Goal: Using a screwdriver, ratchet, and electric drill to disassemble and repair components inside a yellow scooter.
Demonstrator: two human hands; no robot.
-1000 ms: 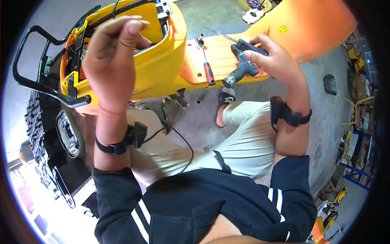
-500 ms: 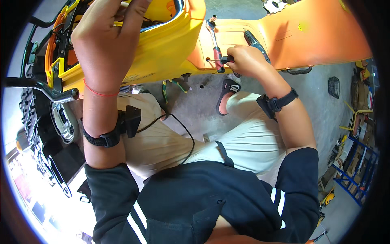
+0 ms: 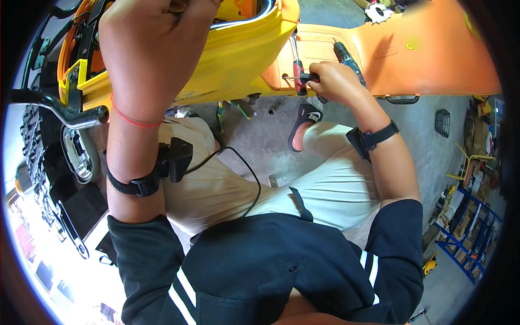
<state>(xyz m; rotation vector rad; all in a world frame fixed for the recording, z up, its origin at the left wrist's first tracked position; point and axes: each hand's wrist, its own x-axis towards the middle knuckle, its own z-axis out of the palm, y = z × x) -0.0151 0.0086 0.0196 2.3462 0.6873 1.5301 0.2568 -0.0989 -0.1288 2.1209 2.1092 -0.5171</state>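
Observation:
My left hand [image 3: 154, 51] is raised close to the camera, over the yellow body panel [image 3: 238, 59] of a scooter. Its back faces me and the fingertips curl out of sight at the top edge. My right hand [image 3: 335, 81] rests on the orange footboard [image 3: 433, 59], closed around a black-handled tool [image 3: 309, 77] whose thin shaft points left. A red-handled screwdriver [image 3: 297, 67] lies just beside it. A cordless drill [image 3: 346, 54] lies on the footboard behind my knuckles. Both wrists wear black straps.
A black rear rack bar [image 3: 59, 111] and a knobby tyre [image 3: 35, 151] are on my left. My sandalled foot [image 3: 304, 122] stands on the concrete floor under the footboard. A black cable [image 3: 244, 168] runs across my lap. Blue shelving [image 3: 471, 233] stands at right.
My right hand has put the drill down on the footboard and closed on the black-handled tool. My left hand has moved up and nearer to the yellow panel.

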